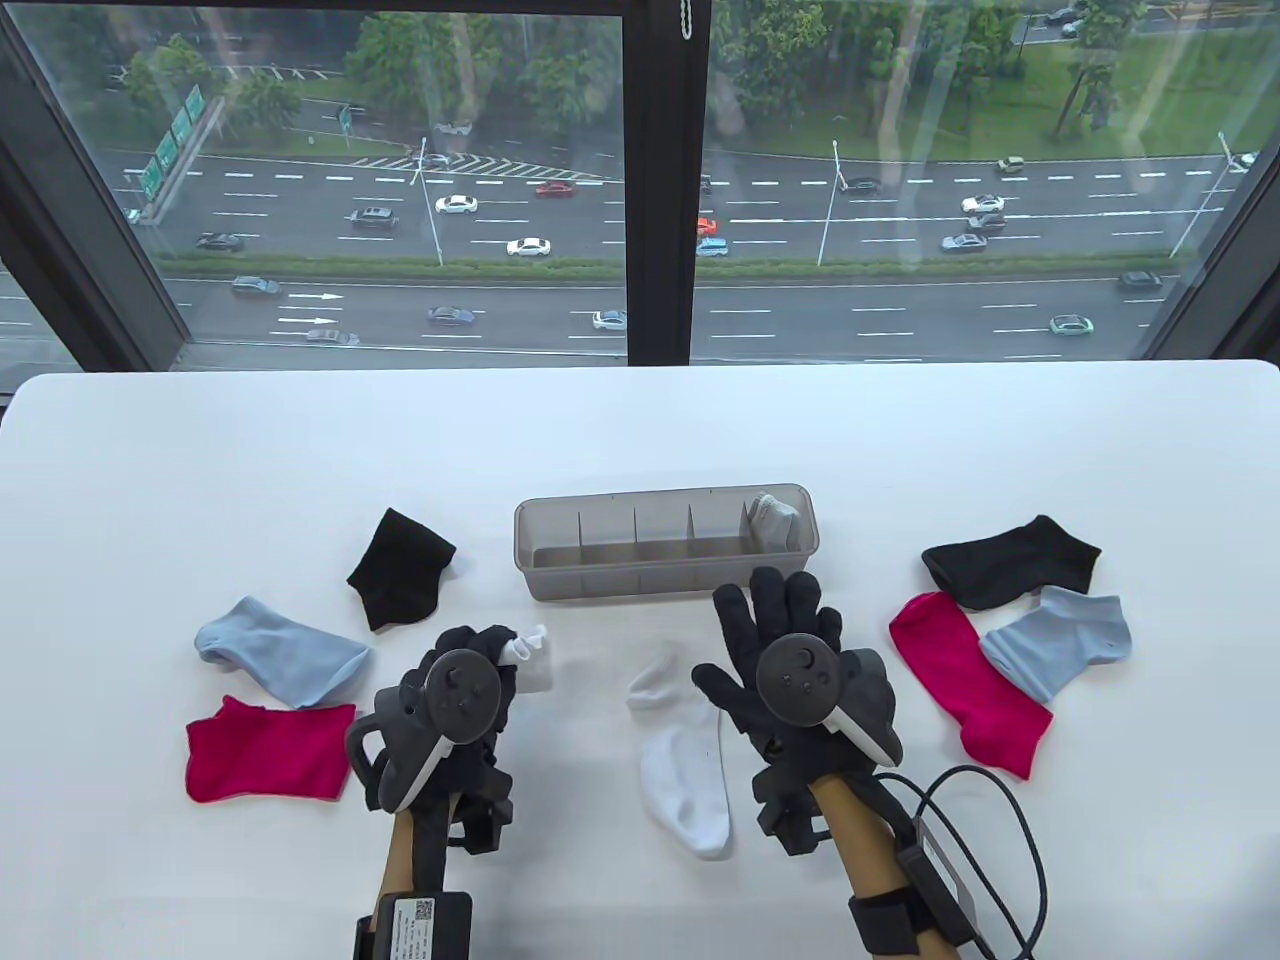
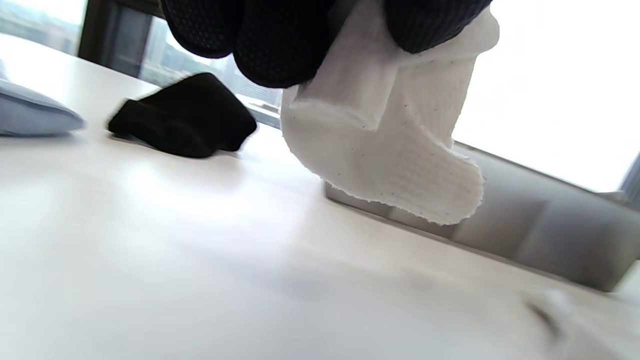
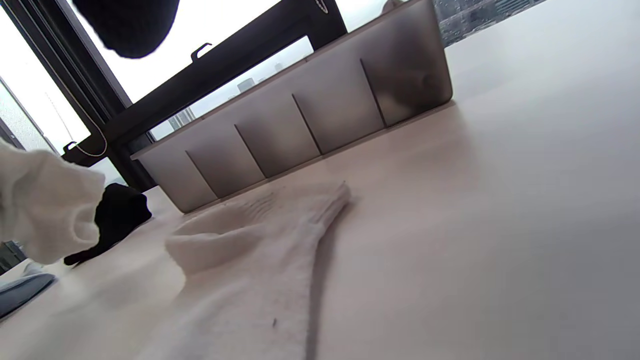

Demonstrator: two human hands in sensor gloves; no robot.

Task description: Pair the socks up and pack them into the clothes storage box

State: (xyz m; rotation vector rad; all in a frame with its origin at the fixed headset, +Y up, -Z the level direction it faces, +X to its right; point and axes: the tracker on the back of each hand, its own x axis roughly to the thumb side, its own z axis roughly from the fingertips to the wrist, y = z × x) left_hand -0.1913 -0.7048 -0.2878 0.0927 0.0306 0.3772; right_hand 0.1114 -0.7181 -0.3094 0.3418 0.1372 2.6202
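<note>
On the white table (image 1: 640, 430), the grey divided storage box (image 1: 560, 580) stands at centre, far from the person, with a folded white pair (image 1: 775, 515) in its rightmost compartment. Just near of the box, the left hand (image 1: 465, 680) holds a white sock (image 1: 530, 655) with curled fingers (image 2: 280, 45); the sock hangs clear of the table in the left wrist view. The right hand (image 1: 790, 650) is spread flat, fingers straight, holding nothing, just right of a second white sock (image 1: 685, 760) lying between the hands. At left lie a black sock (image 1: 400, 568), a blue sock (image 1: 280, 650) and a red sock (image 1: 265, 750); at right, another black sock (image 1: 1010, 560), blue sock (image 1: 1060, 640) and red sock (image 1: 965, 680), overlapping.
</note>
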